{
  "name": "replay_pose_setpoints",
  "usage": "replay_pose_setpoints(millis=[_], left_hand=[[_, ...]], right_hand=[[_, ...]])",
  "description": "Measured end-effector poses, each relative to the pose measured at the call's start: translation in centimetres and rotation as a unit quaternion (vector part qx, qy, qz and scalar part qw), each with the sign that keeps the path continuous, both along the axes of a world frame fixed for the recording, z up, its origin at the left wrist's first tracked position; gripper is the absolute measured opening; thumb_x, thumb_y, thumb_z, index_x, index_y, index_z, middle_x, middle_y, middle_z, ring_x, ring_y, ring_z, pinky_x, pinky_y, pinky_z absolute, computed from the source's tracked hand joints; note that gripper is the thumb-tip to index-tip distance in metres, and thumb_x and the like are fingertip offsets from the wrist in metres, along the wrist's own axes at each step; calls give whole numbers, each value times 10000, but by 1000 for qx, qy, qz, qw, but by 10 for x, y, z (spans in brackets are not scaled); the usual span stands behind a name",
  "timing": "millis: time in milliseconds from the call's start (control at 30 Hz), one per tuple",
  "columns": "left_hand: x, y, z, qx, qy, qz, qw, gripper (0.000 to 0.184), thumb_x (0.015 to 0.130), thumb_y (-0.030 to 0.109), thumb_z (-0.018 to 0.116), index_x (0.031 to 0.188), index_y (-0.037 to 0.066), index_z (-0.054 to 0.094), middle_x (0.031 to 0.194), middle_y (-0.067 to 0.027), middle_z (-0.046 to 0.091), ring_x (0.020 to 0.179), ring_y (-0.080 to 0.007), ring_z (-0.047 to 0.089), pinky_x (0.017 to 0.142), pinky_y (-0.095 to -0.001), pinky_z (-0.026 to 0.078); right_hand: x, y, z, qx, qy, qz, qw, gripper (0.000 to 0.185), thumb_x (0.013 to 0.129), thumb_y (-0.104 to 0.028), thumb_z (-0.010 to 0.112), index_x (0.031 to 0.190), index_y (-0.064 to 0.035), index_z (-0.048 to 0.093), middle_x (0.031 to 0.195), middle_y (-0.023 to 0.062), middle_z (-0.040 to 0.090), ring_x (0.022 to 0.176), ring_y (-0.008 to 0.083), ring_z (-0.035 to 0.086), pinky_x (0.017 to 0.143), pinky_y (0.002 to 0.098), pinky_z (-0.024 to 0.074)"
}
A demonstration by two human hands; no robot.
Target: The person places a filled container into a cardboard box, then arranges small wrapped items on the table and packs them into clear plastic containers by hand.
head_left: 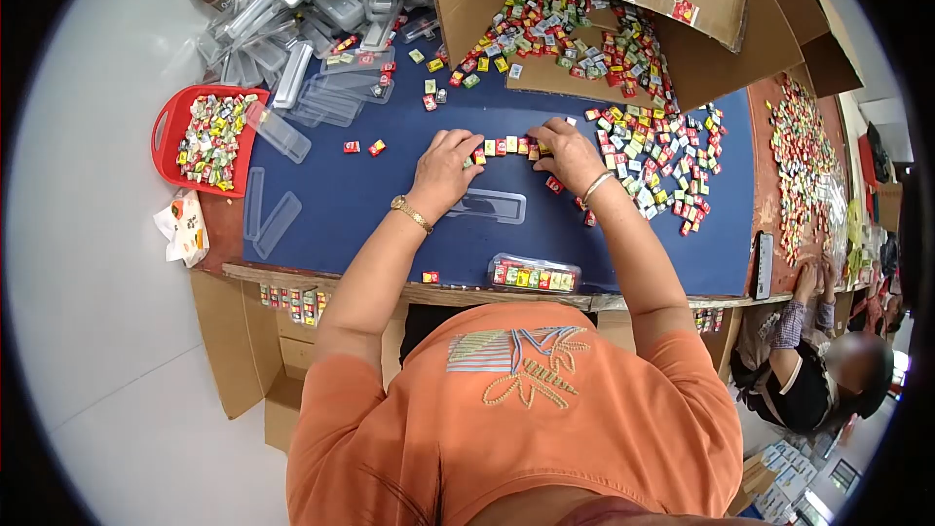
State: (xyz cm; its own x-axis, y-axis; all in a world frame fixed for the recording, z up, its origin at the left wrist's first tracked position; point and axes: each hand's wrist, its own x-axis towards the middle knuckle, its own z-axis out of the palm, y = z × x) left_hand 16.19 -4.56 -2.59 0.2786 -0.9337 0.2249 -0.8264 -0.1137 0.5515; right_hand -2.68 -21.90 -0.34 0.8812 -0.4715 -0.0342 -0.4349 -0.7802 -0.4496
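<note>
A straight row of small coloured packets (pixel 502 147) lies on the blue mat in front of me. My left hand (pixel 446 172) has its fingers closed on the row's left end, and my right hand (pixel 570 156) is closed around the right end. Some packets are hidden under my fingers. Just below the row is a clear plastic tray (pixel 497 206) without packets. Nearer to me, at the table's front edge, stands a clear box filled with packets (pixel 535 275).
An open cardboard box (pixel 594 88) spills packets at the back, with loose packets (pixel 653 161) spread to the right. Clear plastic cases (pixel 341 5) are piled back left. A red basket (pixel 164 148) holds packets. A phone (pixel 764 265) and another person (pixel 813 370) are at right.
</note>
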Motion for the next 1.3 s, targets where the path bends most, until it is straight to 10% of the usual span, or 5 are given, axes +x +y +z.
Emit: replay_pose_setpoints(millis=[567,1300], left_hand=[[-8,-20,2,45,-37,-35,998,314,820,134,765,1131,114,725,1106,-15,630,1036,-247,595,913,-379,521],[-8,70,10,-2,-28,-91,995,313,784,105,780,1082,64,693,1121,-67,652,1057,-257,628,908,-370,545]], right_hand=[[14,11,-15,-62,-9,-6,998,340,807,-245,786,1135,-224,699,1028,57,622,999,284,676,817,410,566],[-47,77,11,-57,39,-23,997,367,747,-194,814,1083,-97,702,1046,95,670,949,313,671,814,415,562]])
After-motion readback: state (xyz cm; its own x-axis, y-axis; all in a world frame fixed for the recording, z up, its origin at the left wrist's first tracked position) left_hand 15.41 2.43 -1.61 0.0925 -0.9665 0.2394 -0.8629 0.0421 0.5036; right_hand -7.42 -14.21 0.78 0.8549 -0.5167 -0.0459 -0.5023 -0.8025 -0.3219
